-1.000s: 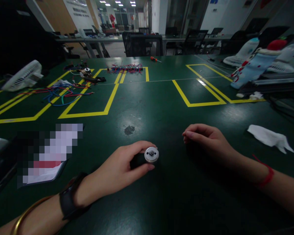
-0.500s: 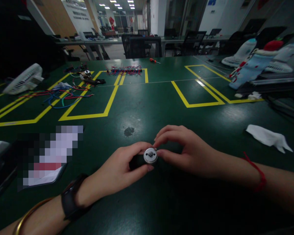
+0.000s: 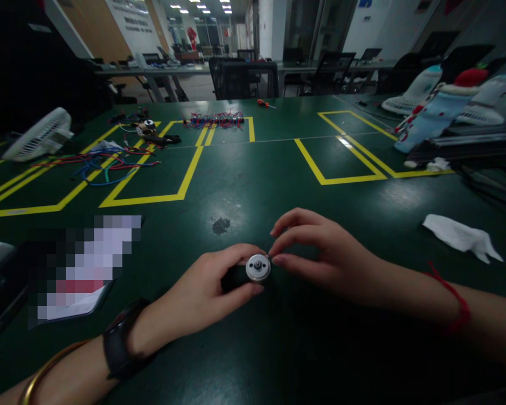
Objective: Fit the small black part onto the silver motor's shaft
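Observation:
A small electric motor, round and silvery, shows its flat end face with a centre shaft and dark holes on both sides of it. My left hand grips it between thumb and fingers just above the green table. Close to the motor's right edge is my right hand. Its thumb and index finger come together in a pinch, while another finger stands raised and apart. Anything between those fingertips is too small to make out.
On the left lie a phone-like slab, blurred out, loose wires and a white fan. A wire bundle and screwdriver are farther back. At right are a white tissue and a blue snowman-like bottle.
My right hand has drawn slightly right, away from the motor's face, and its upper finger has lifted. My left hand keeps its grip on the motor, almost unmoved.

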Demonstrator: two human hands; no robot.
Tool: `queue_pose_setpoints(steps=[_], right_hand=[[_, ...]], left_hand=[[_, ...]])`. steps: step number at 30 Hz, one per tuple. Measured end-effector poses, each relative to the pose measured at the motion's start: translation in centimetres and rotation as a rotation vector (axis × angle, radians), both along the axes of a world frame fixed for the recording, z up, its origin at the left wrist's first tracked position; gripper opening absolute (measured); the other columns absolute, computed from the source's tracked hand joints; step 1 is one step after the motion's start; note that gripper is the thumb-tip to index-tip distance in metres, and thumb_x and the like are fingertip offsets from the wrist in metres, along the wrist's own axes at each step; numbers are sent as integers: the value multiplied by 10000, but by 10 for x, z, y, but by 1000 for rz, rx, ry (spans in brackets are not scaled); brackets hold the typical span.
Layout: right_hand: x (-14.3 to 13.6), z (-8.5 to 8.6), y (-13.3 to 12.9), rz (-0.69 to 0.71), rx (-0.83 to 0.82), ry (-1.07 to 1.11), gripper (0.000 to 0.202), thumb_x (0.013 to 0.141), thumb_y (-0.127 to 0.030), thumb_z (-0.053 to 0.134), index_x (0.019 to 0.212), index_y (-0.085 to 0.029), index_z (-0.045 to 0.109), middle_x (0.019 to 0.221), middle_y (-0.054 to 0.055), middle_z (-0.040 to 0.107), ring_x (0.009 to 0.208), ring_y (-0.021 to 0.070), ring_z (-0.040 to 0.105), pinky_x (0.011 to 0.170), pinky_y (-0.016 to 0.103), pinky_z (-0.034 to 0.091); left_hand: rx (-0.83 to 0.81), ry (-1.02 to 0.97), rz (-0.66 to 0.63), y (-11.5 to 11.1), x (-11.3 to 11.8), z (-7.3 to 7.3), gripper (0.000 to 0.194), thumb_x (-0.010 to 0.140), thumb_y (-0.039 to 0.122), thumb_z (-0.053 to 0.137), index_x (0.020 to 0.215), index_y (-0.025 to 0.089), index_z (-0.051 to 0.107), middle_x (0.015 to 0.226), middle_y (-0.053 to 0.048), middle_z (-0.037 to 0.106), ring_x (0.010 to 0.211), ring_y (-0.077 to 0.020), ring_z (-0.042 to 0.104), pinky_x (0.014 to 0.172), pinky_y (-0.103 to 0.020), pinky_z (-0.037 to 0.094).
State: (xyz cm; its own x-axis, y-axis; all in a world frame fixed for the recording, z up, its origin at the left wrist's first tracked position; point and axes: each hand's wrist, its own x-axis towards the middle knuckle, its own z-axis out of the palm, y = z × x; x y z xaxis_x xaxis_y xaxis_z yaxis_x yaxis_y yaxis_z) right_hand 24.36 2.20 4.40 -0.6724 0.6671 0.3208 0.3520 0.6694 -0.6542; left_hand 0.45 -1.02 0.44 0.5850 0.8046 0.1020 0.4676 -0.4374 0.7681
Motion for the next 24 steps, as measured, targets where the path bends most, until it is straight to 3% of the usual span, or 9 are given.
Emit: queue_pose_setpoints(steps=[4,9,14,19,24], right_hand=[[-7,-8,-2,30,-1,-4,167,871,-258,671,1017,-199,724,1091,63,611,959,171,603,851,318,486],[-19,-4,-1,47,53,24,110,878,-236,656,906,-170,739,1099,73,612,939,172,595,828,317,484],[-3,-2,4,34,-7,78,93,886,-222,654,932,-159,704,1047,54,598,989,145,592,884,273,474],[26,-24,1,27,-73,-183,120,895,-263,637,971,-210,713,1138,71,595,1057,202,563,919,368,466],[34,-38,-3,18,-75,-247,145,903,-286,621,996,-227,716,1186,85,584,1130,242,517,957,431,447]], left_hand=[[12,7,0,1,0,-1,340,904,243,632,1227,270,530,1136,-2,648,966,-179,635,820,-278,497],[5,-1,-14,1,-1,-2,365,908,237,632,1253,280,519,1169,3,637,1010,-176,624,858,-278,486],[-23,-7,-7,1,0,-1,370,907,233,637,1247,300,508,1130,38,642,979,-149,627,836,-248,483],[-43,23,-1,1,0,1,356,901,241,639,1232,299,523,1167,40,633,1033,-154,613,881,-259,475],[-49,27,1,0,0,2,360,904,255,635,1242,292,518,1200,31,628,1064,-161,608,914,-276,473]])
